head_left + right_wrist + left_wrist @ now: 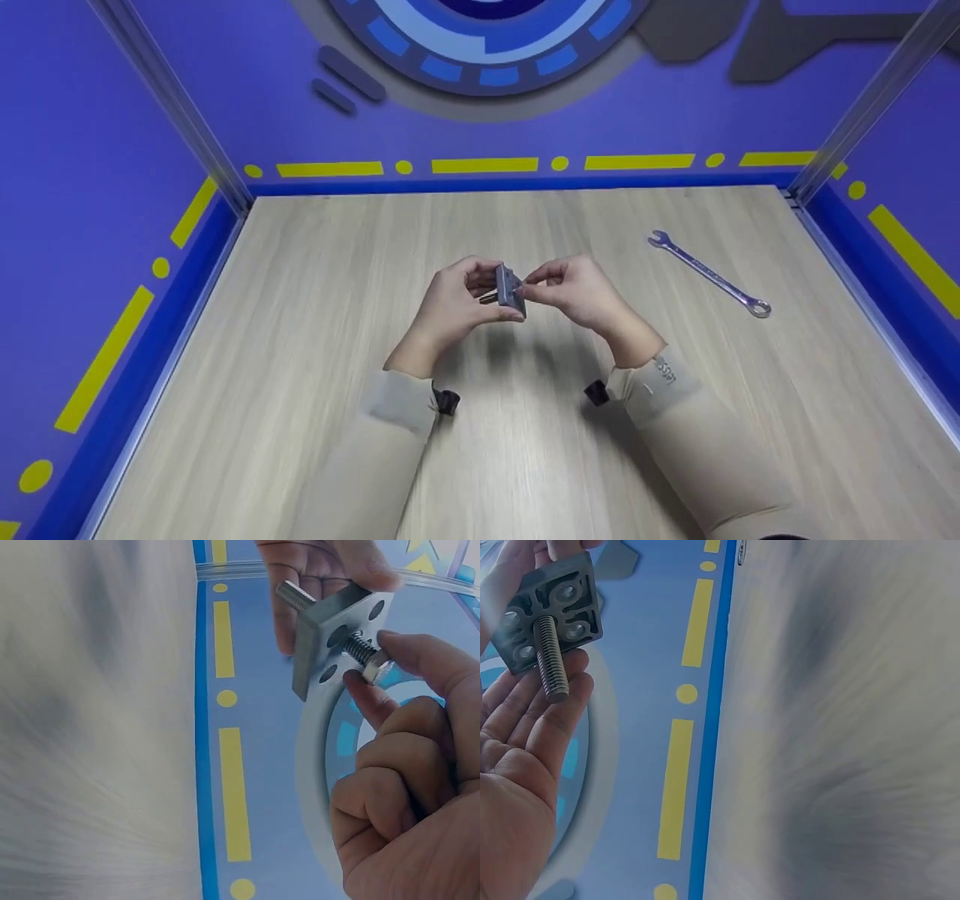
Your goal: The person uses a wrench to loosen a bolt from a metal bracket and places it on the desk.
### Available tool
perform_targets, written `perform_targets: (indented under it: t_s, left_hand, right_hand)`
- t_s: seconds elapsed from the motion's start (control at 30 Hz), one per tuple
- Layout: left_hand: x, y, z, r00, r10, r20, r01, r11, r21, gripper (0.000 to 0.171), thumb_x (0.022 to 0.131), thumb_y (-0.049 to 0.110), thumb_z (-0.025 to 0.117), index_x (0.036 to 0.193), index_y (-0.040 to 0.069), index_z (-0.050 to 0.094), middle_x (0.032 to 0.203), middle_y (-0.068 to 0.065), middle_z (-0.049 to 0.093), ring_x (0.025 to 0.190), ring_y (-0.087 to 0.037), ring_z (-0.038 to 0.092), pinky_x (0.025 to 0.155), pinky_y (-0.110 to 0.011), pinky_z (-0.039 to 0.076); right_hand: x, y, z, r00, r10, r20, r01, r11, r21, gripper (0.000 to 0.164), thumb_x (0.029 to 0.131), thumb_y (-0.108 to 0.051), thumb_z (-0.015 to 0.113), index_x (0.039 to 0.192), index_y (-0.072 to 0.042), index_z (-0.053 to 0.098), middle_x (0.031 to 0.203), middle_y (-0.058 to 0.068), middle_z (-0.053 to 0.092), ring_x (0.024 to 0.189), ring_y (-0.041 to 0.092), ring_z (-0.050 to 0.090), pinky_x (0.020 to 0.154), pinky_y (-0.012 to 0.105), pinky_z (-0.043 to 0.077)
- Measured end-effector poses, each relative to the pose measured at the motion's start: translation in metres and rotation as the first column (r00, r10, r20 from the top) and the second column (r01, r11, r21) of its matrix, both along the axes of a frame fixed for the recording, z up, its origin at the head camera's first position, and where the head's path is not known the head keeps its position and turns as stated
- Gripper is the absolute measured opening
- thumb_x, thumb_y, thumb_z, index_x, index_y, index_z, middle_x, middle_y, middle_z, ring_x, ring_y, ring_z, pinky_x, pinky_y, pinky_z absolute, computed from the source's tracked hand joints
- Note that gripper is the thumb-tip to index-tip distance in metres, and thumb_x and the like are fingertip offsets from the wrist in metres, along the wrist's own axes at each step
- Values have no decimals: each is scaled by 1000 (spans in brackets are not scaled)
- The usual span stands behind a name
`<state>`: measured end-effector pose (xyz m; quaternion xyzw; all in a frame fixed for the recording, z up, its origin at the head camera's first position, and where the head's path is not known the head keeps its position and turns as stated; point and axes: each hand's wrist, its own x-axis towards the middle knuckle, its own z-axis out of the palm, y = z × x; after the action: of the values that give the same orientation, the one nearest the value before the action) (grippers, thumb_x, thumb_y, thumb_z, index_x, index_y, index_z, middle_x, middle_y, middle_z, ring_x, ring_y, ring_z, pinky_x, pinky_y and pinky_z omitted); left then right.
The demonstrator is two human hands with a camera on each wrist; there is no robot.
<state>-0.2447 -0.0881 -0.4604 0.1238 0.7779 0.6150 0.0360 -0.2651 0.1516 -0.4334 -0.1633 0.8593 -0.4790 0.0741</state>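
My left hand [450, 304] grips a small grey square plate [507, 294] by its edges, thumb below and fingers above, over the middle of the table. The plate has a round hole near each corner and a ribbed back. Through its centre runs a threaded bolt [552, 664], whose long shank sticks out on the left-hand side. On the other side, my right hand [583, 294] pinches the bolt's head [376, 667] between thumb and index finger. Some thread shows between that head and the plate. The right hand's other fingers are curled inward.
A combination wrench [709, 274] lies at an angle on the wood-grain table [315, 315], to the right of the hands. Blue panels [225, 90] with yellow markings and metal posts enclose the table at the back and sides.
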Motion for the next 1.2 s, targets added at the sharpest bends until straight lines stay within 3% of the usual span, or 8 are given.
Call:
perform_targets:
  t_s: [0.17, 0.37, 0.53, 0.7, 0.77, 0.83, 1.0, 1.2]
  left_hand:
    - [1, -2, -2, 1000, 8, -1, -8, 1000, 8, 82, 73, 24, 110, 144, 9, 71, 132, -8, 82, 127, -24, 80, 113, -33, 66]
    - [3, -3, -2, 1000, 4, 4, -4, 999, 46, 82, 73, 21, 110, 144, 8, 71, 133, -8, 82, 128, -25, 80, 113, -32, 66]
    - [4, -2, -1, 1000, -9, 0, 9, 998, 55, 83, 75, 21, 109, 147, 7, 69, 138, -10, 80, 132, -26, 79, 114, -31, 65]
    - [4, -3, 1, 1000, 8, -3, -8, 999, 44, 85, 75, 22, 109, 148, 6, 68, 138, -9, 80, 131, -25, 79, 114, -31, 65]
    - [3, -3, 2, 1000, 18, -9, -17, 999, 40, 85, 74, 21, 109, 147, 6, 69, 136, -9, 81, 130, -24, 79, 114, -31, 65]
    - [2, -3, 3, 1000, 26, -16, -25, 999, 37, 84, 73, 20, 110, 146, 6, 69, 135, -8, 82, 128, -24, 80, 113, -31, 65]
    - [2, -2, 2, 999, 24, -26, -23, 999, 28, 83, 73, 19, 110, 145, 6, 70, 134, -9, 82, 127, -25, 80, 113, -33, 66]
    - [2, -2, 0, 1000, 16, -19, -16, 1000, 9, 81, 73, 20, 109, 144, 7, 71, 135, -10, 82, 128, -26, 80, 113, -33, 66]
  right_hand:
    - [1, -2, -2, 999, 41, -34, -42, 999, -31, 24, 96, -13, 86, 119, -4, 87, 61, -11, 46, 55, 7, 40, 49, 20, 28]
    - [4, -2, -4, 997, 61, -43, -65, 994, -89, 25, 95, -4, 82, 120, -5, 86, 59, -13, 44, 53, 5, 38, 49, 19, 27]
    - [5, 2, -3, 998, 60, -19, -61, 990, -129, 33, 96, -9, 86, 128, -3, 83, 61, -11, 44, 55, 5, 37, 51, 20, 29]
    - [4, 1, 0, 998, -45, 43, 49, 995, -91, 33, 103, -36, 83, 117, -6, 87, 84, 1, 78, 82, 16, 69, 80, 29, 56]
    - [2, -3, 0, 995, -82, 59, 86, 995, -57, 38, 106, -44, 79, 106, -7, 89, 101, 6, 86, 97, 21, 73, 90, 35, 56]
    - [2, -5, 0, 993, -100, 63, 102, 994, -30, 45, 107, -47, 77, 99, -5, 89, 105, 6, 86, 94, 22, 68, 84, 35, 53]
    - [2, -8, 0, 995, -90, 41, 90, 996, -3, 45, 107, -43, 77, 94, -1, 88, 82, -3, 67, 73, 18, 41, 61, 29, 29]
    - [3, -5, 0, 999, -30, 11, 30, 999, 13, 29, 102, -33, 84, 100, -4, 89, 77, -7, 65, 73, 15, 51, 63, 26, 40]
